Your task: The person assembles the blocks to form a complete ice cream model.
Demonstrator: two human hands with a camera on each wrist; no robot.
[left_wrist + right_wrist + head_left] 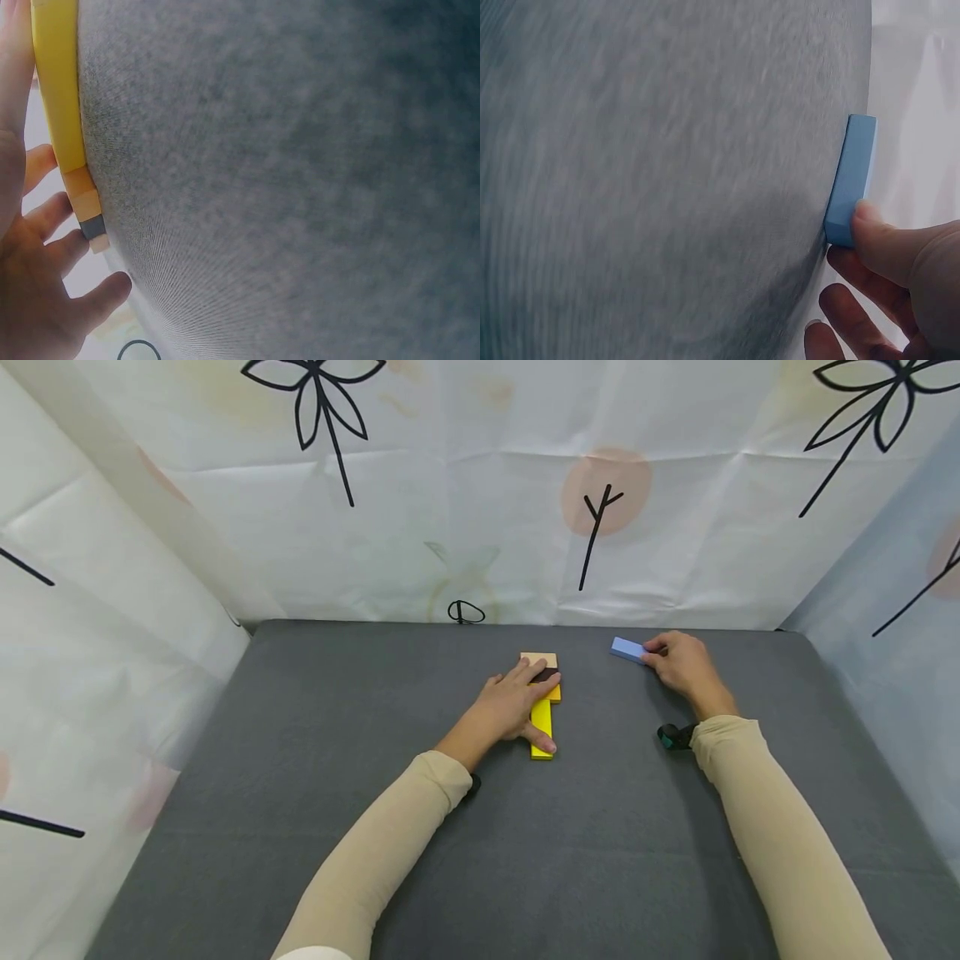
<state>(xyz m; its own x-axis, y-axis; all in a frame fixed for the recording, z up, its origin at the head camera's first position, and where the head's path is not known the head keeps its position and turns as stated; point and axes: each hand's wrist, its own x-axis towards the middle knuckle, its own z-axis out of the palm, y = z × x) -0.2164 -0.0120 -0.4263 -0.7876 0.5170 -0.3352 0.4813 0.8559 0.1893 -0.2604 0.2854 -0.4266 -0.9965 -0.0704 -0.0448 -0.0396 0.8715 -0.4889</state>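
Observation:
My left hand (512,703) lies spread over a column of flat blocks near the middle of the table, its fingers straight. In that column a yellow block (541,717) points toward me, with an orange block (555,694), a dark brown block (547,675) and a pale tan block (538,658) beyond it. The left wrist view shows the yellow block (60,90) lengthwise beside the hand (45,262). To the right, my right hand (686,668) pinches one end of a blue block (627,649) between thumb and finger. The blue block (851,180) appears tilted in the right wrist view.
A dark grey cloth covers the table (315,760). White patterned fabric (480,485) hangs behind the far edge and along both sides. A dark band (675,737) sits at my right wrist.

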